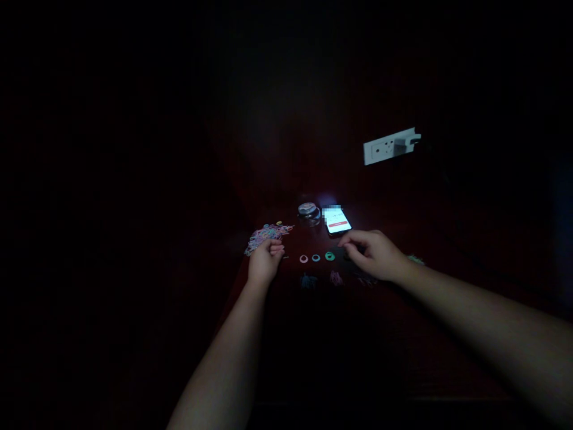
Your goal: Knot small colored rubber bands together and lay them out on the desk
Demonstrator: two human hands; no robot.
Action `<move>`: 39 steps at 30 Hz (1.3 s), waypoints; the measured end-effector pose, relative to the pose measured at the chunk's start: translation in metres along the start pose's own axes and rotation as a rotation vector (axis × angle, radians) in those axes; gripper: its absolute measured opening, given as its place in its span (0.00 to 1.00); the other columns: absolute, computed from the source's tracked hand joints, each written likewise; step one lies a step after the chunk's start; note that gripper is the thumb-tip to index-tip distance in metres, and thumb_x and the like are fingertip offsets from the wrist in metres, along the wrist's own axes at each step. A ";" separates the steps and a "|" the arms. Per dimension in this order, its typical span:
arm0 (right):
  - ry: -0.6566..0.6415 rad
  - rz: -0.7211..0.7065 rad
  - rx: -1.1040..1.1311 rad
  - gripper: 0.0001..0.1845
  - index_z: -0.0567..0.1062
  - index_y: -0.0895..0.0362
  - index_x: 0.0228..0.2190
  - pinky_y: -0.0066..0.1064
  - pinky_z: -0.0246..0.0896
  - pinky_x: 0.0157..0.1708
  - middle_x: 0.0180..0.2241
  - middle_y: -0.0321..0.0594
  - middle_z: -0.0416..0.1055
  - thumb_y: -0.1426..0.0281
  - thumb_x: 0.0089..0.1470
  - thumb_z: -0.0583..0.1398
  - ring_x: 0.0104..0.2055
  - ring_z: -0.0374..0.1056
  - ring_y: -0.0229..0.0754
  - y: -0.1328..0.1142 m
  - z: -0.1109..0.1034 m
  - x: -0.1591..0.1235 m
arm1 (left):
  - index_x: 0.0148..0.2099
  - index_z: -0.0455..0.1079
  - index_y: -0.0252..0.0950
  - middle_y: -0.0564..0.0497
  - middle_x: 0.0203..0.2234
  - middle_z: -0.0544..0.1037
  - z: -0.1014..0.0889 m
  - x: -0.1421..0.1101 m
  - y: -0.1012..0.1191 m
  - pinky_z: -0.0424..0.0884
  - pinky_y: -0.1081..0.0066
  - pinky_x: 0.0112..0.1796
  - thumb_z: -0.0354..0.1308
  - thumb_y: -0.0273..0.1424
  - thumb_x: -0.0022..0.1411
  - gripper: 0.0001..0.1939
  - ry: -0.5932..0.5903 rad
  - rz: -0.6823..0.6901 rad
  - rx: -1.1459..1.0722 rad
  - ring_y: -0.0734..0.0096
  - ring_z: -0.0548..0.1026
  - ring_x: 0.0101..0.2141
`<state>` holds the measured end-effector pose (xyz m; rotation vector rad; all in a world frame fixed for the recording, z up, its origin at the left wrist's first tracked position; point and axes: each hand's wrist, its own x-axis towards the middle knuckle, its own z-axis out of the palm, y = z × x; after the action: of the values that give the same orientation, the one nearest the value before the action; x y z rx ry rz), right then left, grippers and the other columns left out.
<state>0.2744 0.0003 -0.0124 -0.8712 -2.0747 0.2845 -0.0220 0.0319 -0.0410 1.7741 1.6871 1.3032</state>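
My left hand (265, 261) is at the front edge of a heap of small multicoloured elastic bands (262, 237), its fingers curled together; whatever they hold, if anything, is too small to make out. My right hand (373, 254) hovers just in front of the phone, thumb and fingers bent into a pinch, with the contents hidden. Between the hands lie a pink ring (304, 259), a blue ring (316, 258) and a green ring (330, 256) in a row. Nearer to me sit a bluish bunch of bands (308, 280), a pink bunch (336, 278) and a dim purplish bunch (367, 279).
A lit phone (338, 221) lies behind the rings, beside a round lidded jar (308, 213). Past my right wrist is a greenish bunch (416, 260). A white power strip (388, 147) with a plug in it is farther back. Most of the surroundings are dark.
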 end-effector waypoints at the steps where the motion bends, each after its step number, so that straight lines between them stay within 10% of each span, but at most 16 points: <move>1: 0.004 0.004 -0.002 0.10 0.77 0.59 0.32 0.28 0.54 0.25 0.23 0.36 0.73 0.71 0.54 0.55 0.23 0.64 0.36 0.000 0.000 0.000 | 0.41 0.72 0.33 0.47 0.33 0.79 -0.001 0.000 -0.001 0.74 0.69 0.41 0.61 0.24 0.54 0.09 -0.001 0.013 0.010 0.71 0.78 0.33; 9: -0.044 0.030 0.003 0.10 0.76 0.57 0.32 0.28 0.54 0.25 0.24 0.36 0.73 0.71 0.55 0.55 0.24 0.64 0.36 -0.005 -0.001 0.001 | 0.40 0.68 0.34 0.49 0.35 0.76 0.006 -0.006 0.015 0.73 0.74 0.33 0.63 0.27 0.52 0.12 0.031 0.078 -0.084 0.76 0.75 0.30; 18: -0.172 -0.017 0.078 0.07 0.76 0.57 0.35 0.27 0.57 0.28 0.26 0.36 0.71 0.69 0.56 0.58 0.27 0.65 0.36 -0.003 0.008 0.001 | 0.30 0.63 0.36 0.54 0.26 0.74 0.037 -0.055 0.075 0.67 0.76 0.30 0.65 0.30 0.53 0.11 -0.332 0.383 -0.059 0.76 0.72 0.27; 39: -0.246 -0.032 0.165 0.08 0.74 0.58 0.30 0.26 0.55 0.26 0.24 0.35 0.71 0.70 0.58 0.56 0.25 0.63 0.35 -0.011 0.006 -0.003 | 0.35 0.69 0.37 0.52 0.31 0.76 0.036 -0.056 0.086 0.71 0.73 0.34 0.64 0.28 0.54 0.07 -0.308 0.428 -0.078 0.73 0.74 0.31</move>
<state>0.2659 -0.0090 -0.0123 -0.7322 -2.2506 0.5611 0.0645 -0.0267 -0.0121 2.2328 1.1168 1.1552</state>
